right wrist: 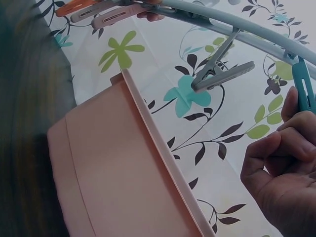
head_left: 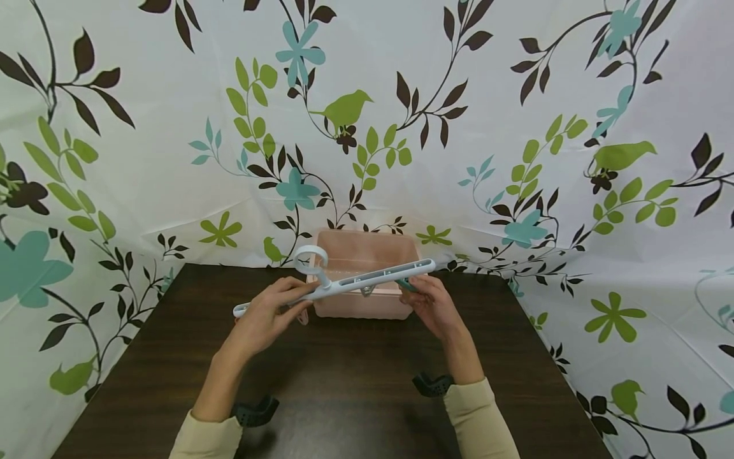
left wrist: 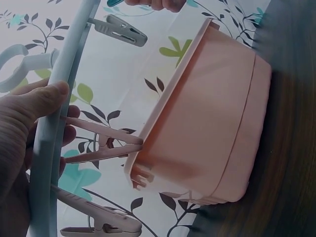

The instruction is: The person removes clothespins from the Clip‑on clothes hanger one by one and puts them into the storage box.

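Note:
A pale blue hanger (head_left: 381, 276) with a hook and hanging clothespins is held tilted, its right end higher. My left hand (head_left: 265, 315) grips its bar left of the hook, thumb on top in the left wrist view. At the right end, my right hand (head_left: 434, 307) pinches a teal clothespin (right wrist: 303, 86) attached to the bar. Between the hands hangs a grey clothespin (right wrist: 222, 74). Pink clothespins (left wrist: 101, 138) hang near my left hand, and an orange clothespin (right wrist: 74, 7) shows at the hanger's far end in the right wrist view.
A pink plastic bin (head_left: 361, 307) stands at the back of the dark wooden table (head_left: 344, 382), just behind the hanger. Patterned cloth (head_left: 459, 127) with leaves and birds surrounds the table at the back and sides.

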The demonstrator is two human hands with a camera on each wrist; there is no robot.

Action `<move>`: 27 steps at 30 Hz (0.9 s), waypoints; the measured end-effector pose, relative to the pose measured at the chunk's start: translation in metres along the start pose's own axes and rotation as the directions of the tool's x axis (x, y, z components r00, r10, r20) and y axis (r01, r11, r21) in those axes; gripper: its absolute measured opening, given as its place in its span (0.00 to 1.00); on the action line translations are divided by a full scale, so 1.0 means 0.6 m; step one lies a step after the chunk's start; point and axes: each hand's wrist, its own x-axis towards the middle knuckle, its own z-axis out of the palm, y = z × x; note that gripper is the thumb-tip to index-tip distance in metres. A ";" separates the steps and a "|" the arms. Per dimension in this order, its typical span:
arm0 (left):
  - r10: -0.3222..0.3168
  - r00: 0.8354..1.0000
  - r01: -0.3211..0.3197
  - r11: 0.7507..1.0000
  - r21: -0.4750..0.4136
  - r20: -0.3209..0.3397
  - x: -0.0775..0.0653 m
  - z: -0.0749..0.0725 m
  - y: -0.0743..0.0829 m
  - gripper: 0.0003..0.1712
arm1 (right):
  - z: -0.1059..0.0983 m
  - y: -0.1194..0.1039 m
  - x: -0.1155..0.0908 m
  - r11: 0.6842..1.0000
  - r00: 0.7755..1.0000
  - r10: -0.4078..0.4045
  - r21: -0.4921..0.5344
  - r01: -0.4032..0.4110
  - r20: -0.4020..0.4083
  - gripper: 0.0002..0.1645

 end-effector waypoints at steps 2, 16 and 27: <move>0.008 1.000 -0.008 1.000 0.030 -0.016 -0.001 0.000 0.000 0.27 | -0.001 0.000 0.001 1.000 1.000 -0.004 0.000 0.004 0.016 0.22; 0.067 0.995 -0.058 0.990 0.129 -0.068 0.001 0.001 0.000 0.28 | -0.015 0.000 0.003 0.997 0.998 0.061 0.044 -0.063 0.034 0.27; 0.105 0.990 -0.087 0.980 0.180 -0.092 0.003 0.004 0.000 0.28 | -0.020 -0.001 0.005 0.996 0.994 0.028 0.084 -0.037 0.104 0.26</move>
